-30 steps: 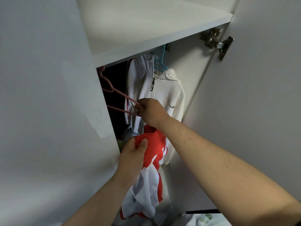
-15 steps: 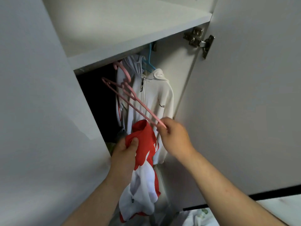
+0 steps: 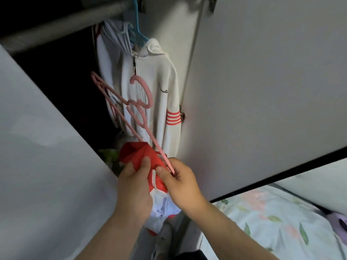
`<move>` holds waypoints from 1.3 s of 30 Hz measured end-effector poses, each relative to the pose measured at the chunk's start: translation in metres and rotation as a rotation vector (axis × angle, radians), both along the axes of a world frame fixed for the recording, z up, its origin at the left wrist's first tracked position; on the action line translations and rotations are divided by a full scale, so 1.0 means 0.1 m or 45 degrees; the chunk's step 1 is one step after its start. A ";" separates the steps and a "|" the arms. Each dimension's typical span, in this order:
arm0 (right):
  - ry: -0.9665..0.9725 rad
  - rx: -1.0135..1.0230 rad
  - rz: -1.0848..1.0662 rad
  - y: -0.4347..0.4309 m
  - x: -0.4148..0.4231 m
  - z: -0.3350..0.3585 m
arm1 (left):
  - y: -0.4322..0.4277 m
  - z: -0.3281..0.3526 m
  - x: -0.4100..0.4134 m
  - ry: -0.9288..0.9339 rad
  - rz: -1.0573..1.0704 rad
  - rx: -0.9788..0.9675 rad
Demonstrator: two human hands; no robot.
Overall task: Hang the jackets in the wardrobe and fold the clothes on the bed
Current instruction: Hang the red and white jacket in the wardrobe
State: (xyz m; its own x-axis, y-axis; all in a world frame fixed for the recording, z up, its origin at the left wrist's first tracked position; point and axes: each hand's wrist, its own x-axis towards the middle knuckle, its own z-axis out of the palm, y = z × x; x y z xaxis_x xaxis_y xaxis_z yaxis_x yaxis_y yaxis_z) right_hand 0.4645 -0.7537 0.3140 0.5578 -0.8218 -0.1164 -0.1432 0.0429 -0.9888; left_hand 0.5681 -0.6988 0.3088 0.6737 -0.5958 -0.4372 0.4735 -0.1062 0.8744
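Two hands meet below one hung white hoodie [image 3: 159, 87]: the left hand [image 3: 134, 186] pinches one red-and-white jacket [image 3: 139, 156], the right hand [image 3: 181, 183] pinches one pink hanger [image 3: 139, 119] by its tip. Dark open space lies left of the hoodie.

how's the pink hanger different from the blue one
The pink hanger is off the rail, pinched at one end by the right hand; the blue hanger hangs up at the rail. The pink hanger is bare; the blue hanger carries a white zip hoodie. Both are slim, hooked hangers.
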 end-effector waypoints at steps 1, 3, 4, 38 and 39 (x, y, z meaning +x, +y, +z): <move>0.012 -0.020 -0.036 0.02 -0.01 -0.06 | 0.02 -0.04 -0.02 0.017 -0.013 -0.015; 0.038 -0.034 -0.099 0.08 -0.01 -0.23 | 0.08 -0.20 -0.03 0.124 -0.020 -0.073; 0.037 -0.049 -0.127 0.10 -0.02 -0.33 | 0.10 -0.28 -0.05 0.198 -0.030 -0.126; -0.488 -0.565 -0.210 1.79 -1.94 -1.61 | 1.97 -1.28 -1.95 -0.047 -0.354 -0.867; -0.486 -0.607 -0.236 1.83 -2.04 -1.53 | 2.00 -1.20 -2.02 -0.064 -0.381 -0.884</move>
State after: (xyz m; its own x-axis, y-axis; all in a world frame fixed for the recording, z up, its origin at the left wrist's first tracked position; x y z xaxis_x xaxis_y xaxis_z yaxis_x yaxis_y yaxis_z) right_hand 0.2603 -0.5705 0.1610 0.3311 -0.8213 0.4646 0.1905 -0.4241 -0.8854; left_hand 0.3659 -0.4986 0.1890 0.4492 -0.8836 0.1322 0.4688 0.3591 0.8071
